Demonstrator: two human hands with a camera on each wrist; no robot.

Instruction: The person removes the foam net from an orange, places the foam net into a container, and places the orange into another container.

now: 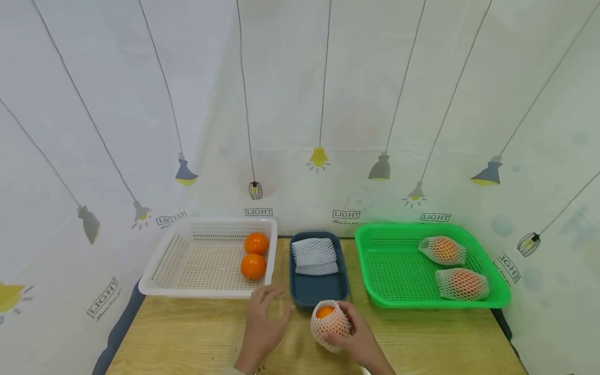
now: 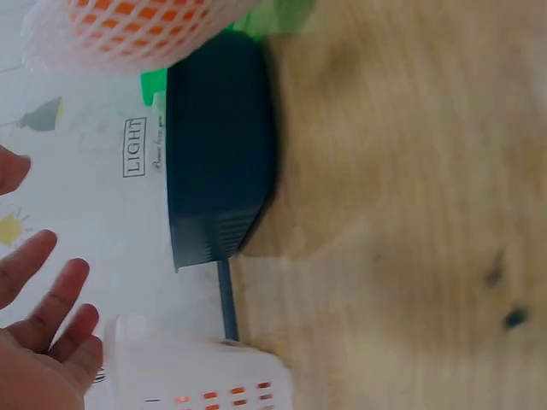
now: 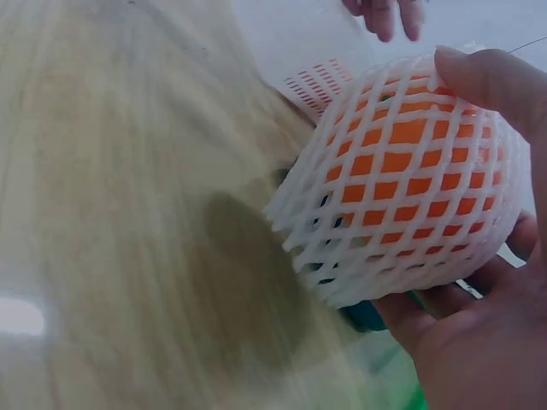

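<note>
My right hand (image 1: pixel 353 336) grips an orange (image 1: pixel 325 312) wrapped in a white foam net sleeve (image 3: pixel 402 184), with the thumb on one side and the fingers curled round the other. The orange's bare top shows through the sleeve's opening in the head view. To its left, my left hand (image 1: pixel 264 328) is held with its fingers spread and relaxed, holding nothing, near the front right corner of the white basket (image 1: pixel 201 292). Behind the wrapped orange stands a dark blue tray (image 1: pixel 316 291) with flattened foam net sleeves (image 1: pixel 315 256) in it.
Two bare oranges (image 1: pixel 253 266) sit at the right side of the white basket. In the green basket (image 1: pixel 389 302) at the right lie two net-wrapped oranges (image 1: pixel 462 284). All stand on a wooden table (image 1: pixel 197 333) against a lamp-patterned backdrop (image 1: pixel 290 104).
</note>
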